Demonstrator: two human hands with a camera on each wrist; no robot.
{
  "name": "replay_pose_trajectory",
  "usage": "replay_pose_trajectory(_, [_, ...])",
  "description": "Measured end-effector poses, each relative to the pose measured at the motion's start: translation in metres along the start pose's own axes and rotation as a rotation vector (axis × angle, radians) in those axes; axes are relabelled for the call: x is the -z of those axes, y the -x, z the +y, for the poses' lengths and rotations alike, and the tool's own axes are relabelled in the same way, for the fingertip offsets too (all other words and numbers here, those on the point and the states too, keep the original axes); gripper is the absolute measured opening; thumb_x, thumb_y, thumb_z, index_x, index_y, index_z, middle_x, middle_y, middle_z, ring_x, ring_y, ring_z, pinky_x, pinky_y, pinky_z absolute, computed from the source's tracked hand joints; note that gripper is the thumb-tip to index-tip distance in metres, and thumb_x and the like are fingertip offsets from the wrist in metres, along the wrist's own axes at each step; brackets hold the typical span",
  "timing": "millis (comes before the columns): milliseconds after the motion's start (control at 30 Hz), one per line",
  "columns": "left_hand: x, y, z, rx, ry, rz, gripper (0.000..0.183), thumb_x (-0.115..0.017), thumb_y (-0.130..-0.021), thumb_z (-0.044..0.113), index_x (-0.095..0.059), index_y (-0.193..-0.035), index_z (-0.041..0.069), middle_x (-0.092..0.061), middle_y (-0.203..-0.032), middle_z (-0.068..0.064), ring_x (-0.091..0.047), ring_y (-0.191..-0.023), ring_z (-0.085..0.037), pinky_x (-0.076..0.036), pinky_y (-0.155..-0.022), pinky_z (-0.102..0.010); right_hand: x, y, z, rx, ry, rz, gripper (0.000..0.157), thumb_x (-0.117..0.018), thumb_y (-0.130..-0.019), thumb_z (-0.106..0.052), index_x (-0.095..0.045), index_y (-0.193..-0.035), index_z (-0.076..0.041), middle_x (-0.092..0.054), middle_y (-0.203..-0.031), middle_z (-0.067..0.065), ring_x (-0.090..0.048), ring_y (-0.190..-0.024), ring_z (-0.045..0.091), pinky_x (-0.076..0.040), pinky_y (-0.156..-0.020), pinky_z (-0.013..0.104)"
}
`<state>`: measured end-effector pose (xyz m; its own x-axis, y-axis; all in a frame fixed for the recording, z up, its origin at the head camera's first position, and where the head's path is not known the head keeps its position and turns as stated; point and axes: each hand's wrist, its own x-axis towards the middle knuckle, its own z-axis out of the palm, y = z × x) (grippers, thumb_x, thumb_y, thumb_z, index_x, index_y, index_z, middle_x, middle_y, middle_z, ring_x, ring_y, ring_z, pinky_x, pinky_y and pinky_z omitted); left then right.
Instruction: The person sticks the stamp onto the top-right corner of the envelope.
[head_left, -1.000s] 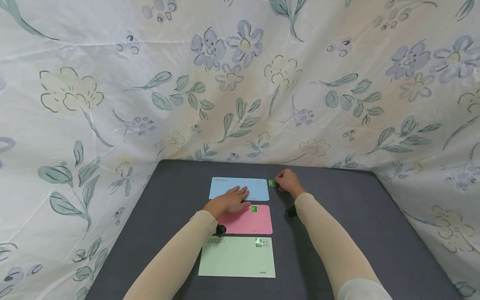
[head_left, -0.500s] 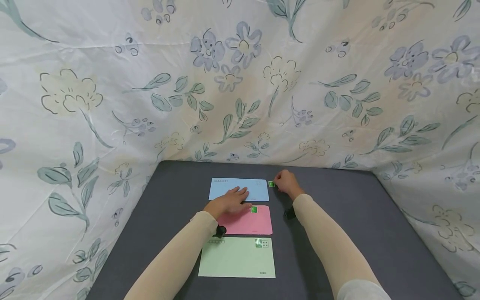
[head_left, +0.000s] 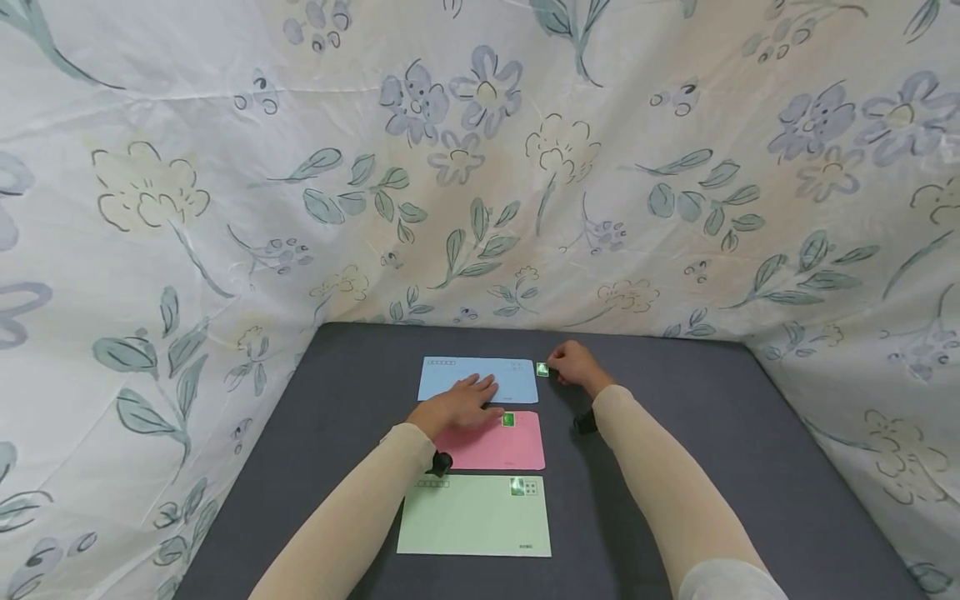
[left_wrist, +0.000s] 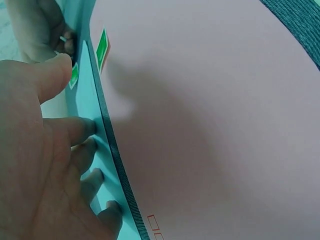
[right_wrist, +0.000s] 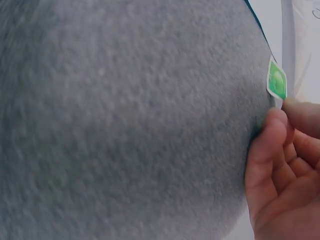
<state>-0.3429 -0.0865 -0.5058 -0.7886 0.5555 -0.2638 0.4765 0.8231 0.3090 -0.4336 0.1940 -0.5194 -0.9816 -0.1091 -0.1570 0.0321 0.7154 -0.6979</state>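
My right hand [head_left: 576,365] pinches a small green stamp [head_left: 542,369] by its edge, just right of the blue envelope [head_left: 517,385]. In the right wrist view the stamp [right_wrist: 277,81] stands out from between thumb and forefinger. My left hand [head_left: 457,406] rests with spread fingers on the blue envelope's lower edge, its palm over the pink envelope [head_left: 480,450]. The fingertips touch the blue paper [left_wrist: 95,150] in the left wrist view. A green stamp [head_left: 508,419] sits at the pink envelope's upper right.
A pale green envelope [head_left: 472,521] lies nearest, with a green stamp [head_left: 517,486] beside a printed box. All three envelopes lie in a column on the dark grey table [head_left: 675,417]. A floral cloth [head_left: 480,167] hangs behind and at both sides.
The stamp in my right hand has shifted very slightly and its face now catches light. My left hand and the envelopes stay in place.
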Motion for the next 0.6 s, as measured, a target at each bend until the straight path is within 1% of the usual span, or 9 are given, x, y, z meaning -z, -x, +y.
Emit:
replay_pose_trajectory(133, [-0.0005, 0.0001, 0.0007, 0.006, -0.003, 0.003, 0.072, -0.04, -0.116, 0.051, -0.027, -0.173, 0.009, -0.017, -0.181, -0.006, -0.011, -0.166, -0.033, -0.013, -0.132, -0.049, 0.0045, 0.0014, 0.0012, 0.009, -0.047, -0.042, 0.02, -0.062, -0.11, -0.008, -0.075, -0.113, 0.007, -0.066, -0.091, 0.012, -0.061, -0.07, 0.018, -0.056, -0.064, 0.03])
replay_pose_trajectory(233, [-0.0011, -0.0005, -0.0001, 0.006, -0.002, 0.004, 0.072, -0.04, -0.116, 0.051, -0.028, -0.173, 0.009, -0.017, -0.181, -0.006, -0.011, -0.166, -0.033, -0.013, -0.132, -0.05, 0.0064, 0.0014, 0.0018, 0.01, -0.062, -0.059, 0.021, -0.062, -0.11, -0.007, -0.075, -0.115, 0.008, -0.066, -0.092, 0.012, -0.061, -0.07, 0.018, -0.055, -0.063, 0.029])
replay_pose_trajectory(467, [-0.0024, -0.0011, -0.0017, 0.001, 0.011, -0.001, 0.071, -0.04, -0.116, 0.051, -0.027, -0.173, 0.01, -0.017, -0.181, -0.006, -0.009, -0.166, -0.032, -0.012, -0.133, -0.05, 0.0071, -0.0006, 0.0056, -0.002, -0.102, -0.07, 0.022, -0.061, -0.111, -0.009, -0.075, -0.115, 0.008, -0.064, -0.086, 0.01, -0.06, -0.068, 0.017, -0.054, -0.062, 0.029])
replay_pose_trajectory(600, [-0.0029, -0.0016, -0.0021, 0.003, -0.001, 0.005, 0.07, -0.039, -0.116, 0.049, -0.027, -0.173, 0.01, -0.018, -0.181, -0.005, -0.01, -0.166, -0.032, -0.012, -0.133, -0.048, 0.0065, -0.0037, 0.0081, -0.003, -0.12, -0.07, 0.022, -0.062, -0.111, -0.01, -0.075, -0.114, 0.007, -0.063, -0.084, 0.008, -0.059, -0.069, 0.018, -0.054, -0.062, 0.029])
